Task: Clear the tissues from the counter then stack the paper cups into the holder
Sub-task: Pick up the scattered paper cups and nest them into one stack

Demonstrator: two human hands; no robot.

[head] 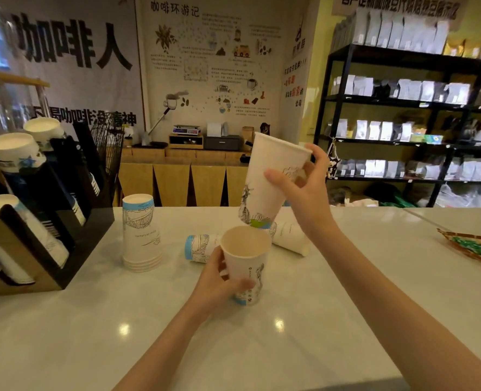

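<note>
Holding a tall paper cup (267,182) tilted above the white tabletop (121,320), the right hand (304,193) wraps its wall near the rim. The left hand (219,280) grips an upright cup (246,261) just below. Behind lie two cups on their sides (202,248); an upside-down stack (140,232) stands left, near the black holder (73,235). No tissues show. These cups look light and crushable, so a gentle mid-wall grip seems best.

Near counter (262,348) bare (cup stack (141,232) flanks holder (87,230)).
</note>
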